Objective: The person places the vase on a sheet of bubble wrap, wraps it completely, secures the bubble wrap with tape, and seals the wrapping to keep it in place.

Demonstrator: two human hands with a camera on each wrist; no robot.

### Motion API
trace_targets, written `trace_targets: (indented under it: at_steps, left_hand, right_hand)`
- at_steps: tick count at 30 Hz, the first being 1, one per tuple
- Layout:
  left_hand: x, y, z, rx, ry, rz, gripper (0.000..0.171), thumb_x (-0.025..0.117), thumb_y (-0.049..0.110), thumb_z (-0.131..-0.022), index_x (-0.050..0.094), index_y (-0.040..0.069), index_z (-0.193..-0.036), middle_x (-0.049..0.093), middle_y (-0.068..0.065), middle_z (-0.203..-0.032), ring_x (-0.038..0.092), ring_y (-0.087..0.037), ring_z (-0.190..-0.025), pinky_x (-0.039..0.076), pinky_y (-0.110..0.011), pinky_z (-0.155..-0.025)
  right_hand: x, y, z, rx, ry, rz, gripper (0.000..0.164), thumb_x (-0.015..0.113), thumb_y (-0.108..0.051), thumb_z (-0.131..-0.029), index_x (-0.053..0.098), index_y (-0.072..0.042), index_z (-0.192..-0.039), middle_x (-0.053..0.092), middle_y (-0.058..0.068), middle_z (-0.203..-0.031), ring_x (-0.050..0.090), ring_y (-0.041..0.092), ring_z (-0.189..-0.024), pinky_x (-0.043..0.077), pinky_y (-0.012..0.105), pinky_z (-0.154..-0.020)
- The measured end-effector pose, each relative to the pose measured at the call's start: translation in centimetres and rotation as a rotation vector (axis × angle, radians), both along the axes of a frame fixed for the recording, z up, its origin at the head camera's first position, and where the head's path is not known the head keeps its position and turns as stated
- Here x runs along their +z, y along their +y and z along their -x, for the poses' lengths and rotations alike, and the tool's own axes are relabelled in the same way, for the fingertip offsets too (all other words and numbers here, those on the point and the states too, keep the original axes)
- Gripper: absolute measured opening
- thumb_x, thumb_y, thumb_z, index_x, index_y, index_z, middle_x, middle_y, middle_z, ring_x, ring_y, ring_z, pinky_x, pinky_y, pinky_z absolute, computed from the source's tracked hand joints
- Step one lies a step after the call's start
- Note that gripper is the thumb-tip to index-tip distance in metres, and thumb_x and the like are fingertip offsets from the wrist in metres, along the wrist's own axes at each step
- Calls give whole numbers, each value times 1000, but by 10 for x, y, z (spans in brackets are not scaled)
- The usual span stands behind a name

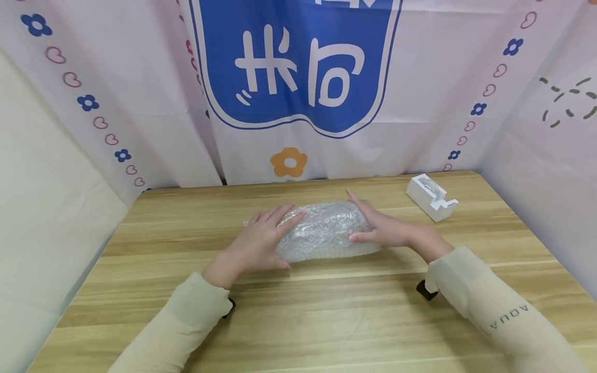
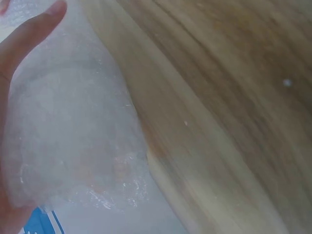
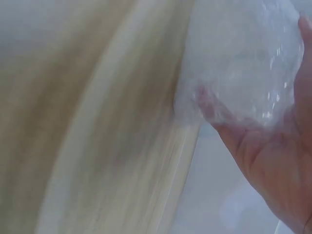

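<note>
A bundle in clear bubble wrap lies crosswise at the middle of the wooden table, between both hands. What is inside cannot be made out through the shiny plastic. My left hand grips its left end, fingers spread over the top and thumb at the near side. At the opposite end, my right hand holds the bundle between thumb and fingers. The right wrist view shows the right thumb against the wrap, while the left thumb crosses the plastic in the left wrist view.
A white tape dispenser with a roll of clear tape stands at the back right of the table. Behind the table's far edge hangs a printed cloth; pale cloth walls flank both sides.
</note>
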State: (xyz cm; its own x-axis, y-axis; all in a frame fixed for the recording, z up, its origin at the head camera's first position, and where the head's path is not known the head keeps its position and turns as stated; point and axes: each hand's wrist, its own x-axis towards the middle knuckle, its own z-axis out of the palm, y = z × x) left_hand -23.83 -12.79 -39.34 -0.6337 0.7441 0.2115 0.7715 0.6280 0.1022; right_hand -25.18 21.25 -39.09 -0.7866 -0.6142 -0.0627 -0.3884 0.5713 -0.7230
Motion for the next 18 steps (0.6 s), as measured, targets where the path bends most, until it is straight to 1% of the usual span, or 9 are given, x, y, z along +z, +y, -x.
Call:
trace_targets:
  at_steps: [3, 6, 8, 10, 12, 15, 17, 18]
  left_hand:
    - [1, 1, -1, 5, -19, -11, 124, 99, 41, -63, 29, 20, -163, 28, -17, -165, 35, -50, -143, 36, -73, -105]
    - [1, 1, -2, 13, -45, -25, 121, 99, 35, -65, 29, 19, -163, 29, -18, -164, 36, -50, -142, 40, -71, -102]
    - [1, 2, -3, 20, -62, -33, 118, 97, 31, -68, 29, 20, -163, 30, -18, -163, 38, -49, -141, 44, -68, -101]
    - [1, 3, -2, 21, -67, -37, 115, 96, 28, -70, 30, 20, -163, 32, -19, -162, 41, -47, -139, 47, -65, -100]
    - [1, 4, -2, 19, -68, -42, 113, 95, 26, -70, 31, 20, -163, 34, -20, -160, 45, -46, -136, 48, -61, -101]
    - [2, 5, 0, 22, -83, -46, 112, 94, 24, -70, 31, 20, -162, 36, -21, -159, 46, -46, -134, 49, -59, -101]
    - [2, 5, 2, 31, -110, -49, 112, 93, 23, -70, 31, 21, -163, 37, -22, -158, 46, -46, -135, 49, -59, -102]
    - [3, 5, 3, 38, -122, -48, 112, 93, 23, -70, 30, 22, -163, 38, -22, -157, 45, -45, -135, 49, -59, -102]
  right_hand:
    - [-1, -2, -7, 25, 95, 3, 102, 68, -30, -101, -10, -17, -165, -3, 16, -170, 3, 43, -154, 11, 62, -120]
    - [-2, -6, -12, 52, 191, -23, 89, 64, -26, -103, 1, -12, -165, 4, 20, -169, 11, 43, -153, 19, 61, -119]
    - [-2, -8, -14, 57, 233, -34, 83, 62, -24, -104, 8, -10, -164, 8, 22, -167, 15, 44, -152, 23, 62, -118]
    - [-3, -9, -16, 46, 248, -44, 81, 64, -24, -103, 12, -11, -164, 8, 22, -167, 18, 45, -151, 27, 62, -116]
    - [-4, -9, -17, 35, 268, -47, 91, 74, -27, -96, 14, -12, -163, 10, 24, -166, 24, 48, -148, 31, 63, -114]
    - [-5, -10, -17, 26, 308, -51, 113, 91, -30, -79, 16, -10, -161, 16, 26, -164, 36, 51, -141, 38, 62, -110]
    - [-5, -12, -15, 13, 337, -54, 124, 98, -31, -67, 19, -8, -159, 23, 27, -161, 45, 50, -134, 42, 61, -107]
    - [-4, -13, -14, 4, 343, -53, 125, 99, -29, -64, 20, -7, -159, 27, 27, -159, 47, 49, -131, 44, 61, -106]
